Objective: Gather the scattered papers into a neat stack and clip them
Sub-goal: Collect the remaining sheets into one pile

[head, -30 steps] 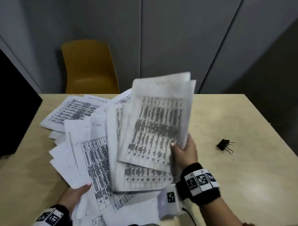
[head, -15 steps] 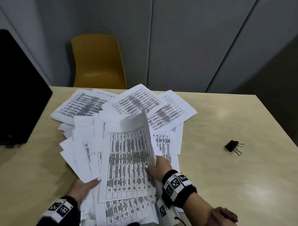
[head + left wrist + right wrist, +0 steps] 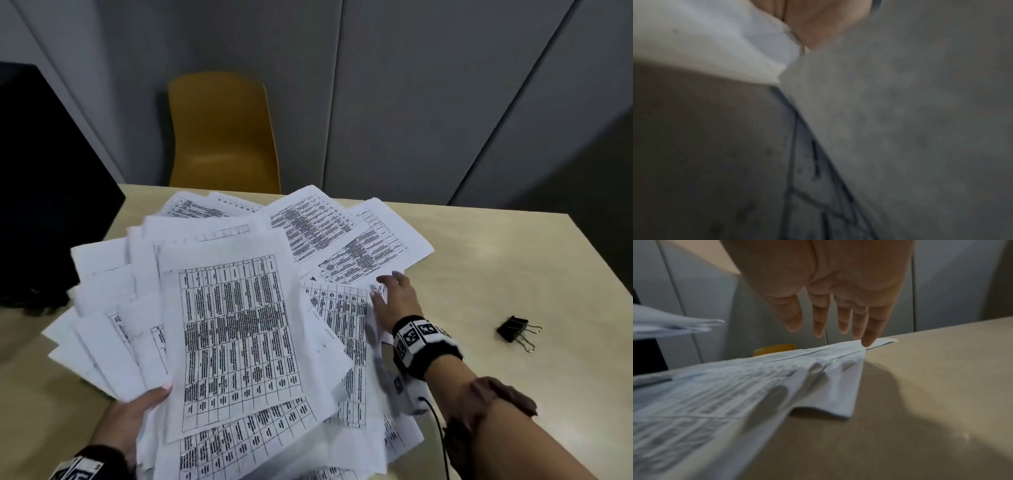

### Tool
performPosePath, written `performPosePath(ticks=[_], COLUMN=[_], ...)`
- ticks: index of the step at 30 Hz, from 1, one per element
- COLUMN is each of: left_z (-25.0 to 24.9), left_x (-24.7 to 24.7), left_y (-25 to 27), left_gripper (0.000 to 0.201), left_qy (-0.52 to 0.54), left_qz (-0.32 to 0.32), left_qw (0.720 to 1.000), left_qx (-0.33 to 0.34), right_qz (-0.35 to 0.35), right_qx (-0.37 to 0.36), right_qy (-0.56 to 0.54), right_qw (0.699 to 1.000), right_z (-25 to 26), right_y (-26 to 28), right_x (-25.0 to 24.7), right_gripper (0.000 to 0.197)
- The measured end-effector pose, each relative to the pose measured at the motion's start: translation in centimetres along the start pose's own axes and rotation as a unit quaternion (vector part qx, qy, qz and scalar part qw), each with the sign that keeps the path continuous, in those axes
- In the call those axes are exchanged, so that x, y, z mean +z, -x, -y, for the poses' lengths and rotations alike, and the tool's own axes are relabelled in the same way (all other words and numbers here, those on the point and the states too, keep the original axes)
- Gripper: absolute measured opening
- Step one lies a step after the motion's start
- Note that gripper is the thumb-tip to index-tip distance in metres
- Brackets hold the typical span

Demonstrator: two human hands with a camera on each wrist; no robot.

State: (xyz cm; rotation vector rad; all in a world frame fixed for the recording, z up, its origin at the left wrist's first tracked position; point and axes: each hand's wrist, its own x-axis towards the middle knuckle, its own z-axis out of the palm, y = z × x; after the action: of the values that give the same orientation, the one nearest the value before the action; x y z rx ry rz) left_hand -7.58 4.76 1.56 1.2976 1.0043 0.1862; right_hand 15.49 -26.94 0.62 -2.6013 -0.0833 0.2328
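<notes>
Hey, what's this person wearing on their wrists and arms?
Each wrist carries a black band with white panels printed with square black-and-white marker codes: right wrist band, left wrist band. A white camera unit hangs under the right band, trailing a thin black cable. The right forearm is bare, no sleeve.

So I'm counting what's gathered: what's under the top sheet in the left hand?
Under the top sheet lie more fanned printed papers, held by the left hand. Lower ones rest on the table. How many are covered cannot be seen.
</notes>
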Motion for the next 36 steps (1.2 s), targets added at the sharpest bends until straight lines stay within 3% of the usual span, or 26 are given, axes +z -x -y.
performPosePath(ticks=[4, 9, 13, 18, 22, 24, 26, 28, 30, 32, 36], left_z=[0.0, 1.8, 1.9, 1.7, 1.5, 0.9, 0.6, 0.9, 1.1, 1.2, 1.4], left_x=[0.1, -0.7, -0.4, 0.1, 0.3, 0.6, 0.9, 0.9, 0.7, 0.6, 0.2], left_y=[-0.3, -2.9, -3.6, -3.1, -2.5, -1.7, -1.2, -1.2, -1.4, -1.5, -1.9], left_gripper=[0.030, 0.041, 0.037, 0.041, 0.024, 0.023, 0.029, 0.030, 0.031, 0.022, 0.030], left_qy=[0.010, 0.024, 0.015, 0.046, 0.050, 0.049, 0.054, 0.063, 0.061, 0.061, 0.055], left_qz=[-0.011, -0.005, 0.000, 0.013, 0.010, 0.018, 0.019, 0.015, 0.018, 0.016, 0.031], left_qw=[1.000, 1.000, 0.999, 0.999, 0.999, 0.999, 0.998, 0.998, 0.997, 0.997, 0.998], left_qx=[0.009, -0.020, -0.029, -0.020, -0.010, -0.004, -0.009, -0.028, -0.040, -0.045, -0.030], right_qz=[0.087, 0.189, 0.208, 0.195, 0.212, 0.163, 0.051, -0.008, 0.006, 0.025, 0.042], right_qx=[-0.011, -0.025, -0.078, -0.137, -0.169, -0.121, -0.011, 0.108, 0.191, 0.227, 0.217], right_qy=[0.114, 0.231, 0.247, 0.204, 0.159, 0.089, 0.008, 0.007, 0.004, -0.044, -0.080], right_qw=[0.990, 0.954, 0.943, 0.949, 0.949, 0.975, 0.999, 0.994, 0.982, 0.973, 0.972], right_z=[-0.1, -1.6, -2.6, -4.8, -6.1, -6.1, -5.6, -4.1, -1.9, 0.3, 2.2], right_y=[-1.8, -1.9, -0.5, 2.7, 4.6, 4.9, 4.7, 4.1, 3.9, 3.9, 4.2], right_x=[-0.2, -0.5, -1.9, -3.1, -3.6, -3.3, -2.5, -1.6, -0.7, 0.1, 1.2], right_gripper=[0.063, 0.078, 0.117, 0.113, 0.070, 0.065, 0.062, 0.068, 0.088, 0.105, 0.117])
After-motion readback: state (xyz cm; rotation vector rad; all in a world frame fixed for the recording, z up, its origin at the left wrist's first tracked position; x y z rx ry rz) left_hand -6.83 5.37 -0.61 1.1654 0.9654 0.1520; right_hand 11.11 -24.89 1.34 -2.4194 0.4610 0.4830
